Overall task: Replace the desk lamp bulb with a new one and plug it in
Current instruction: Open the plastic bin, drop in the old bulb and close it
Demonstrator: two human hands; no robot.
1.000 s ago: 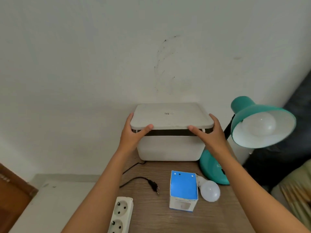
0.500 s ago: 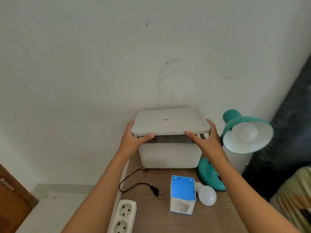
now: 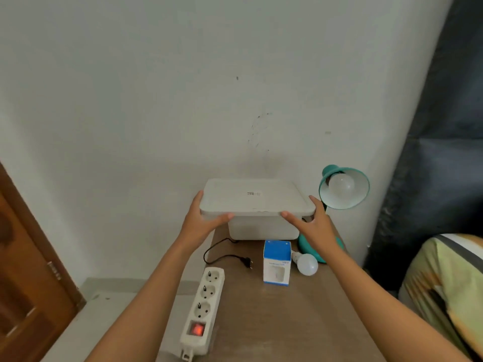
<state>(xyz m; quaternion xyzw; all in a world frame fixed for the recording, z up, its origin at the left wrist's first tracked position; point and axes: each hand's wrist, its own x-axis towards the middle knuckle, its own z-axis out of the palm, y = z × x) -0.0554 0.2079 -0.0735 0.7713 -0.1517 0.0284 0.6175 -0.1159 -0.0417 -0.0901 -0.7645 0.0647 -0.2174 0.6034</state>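
A teal desk lamp (image 3: pixel 345 188) stands at the back right of the wooden table (image 3: pixel 287 322), a white bulb (image 3: pixel 341 185) in its shade. A loose white bulb (image 3: pixel 307 264) lies beside a blue and white bulb box (image 3: pixel 277 262). The lamp's black plug (image 3: pixel 247 262) lies unplugged near a white power strip (image 3: pixel 202 307) whose switch glows red. My left hand (image 3: pixel 202 222) and my right hand (image 3: pixel 312 224) grip the two ends of the white lid (image 3: pixel 254 198) of a white storage box (image 3: pixel 264 228) against the wall.
A wooden door (image 3: pixel 28 283) is at the left. A dark curtain (image 3: pixel 439 152) hangs at the right, with striped bedding (image 3: pixel 449 283) below it. The teal lamp base (image 3: pixel 304 242) sits right of the storage box, partly behind my right hand.
The lid was raised above the box with a dark gap beneath it; that gap is gone and the lid sits lower on the box. The camera has pulled back, showing more table.
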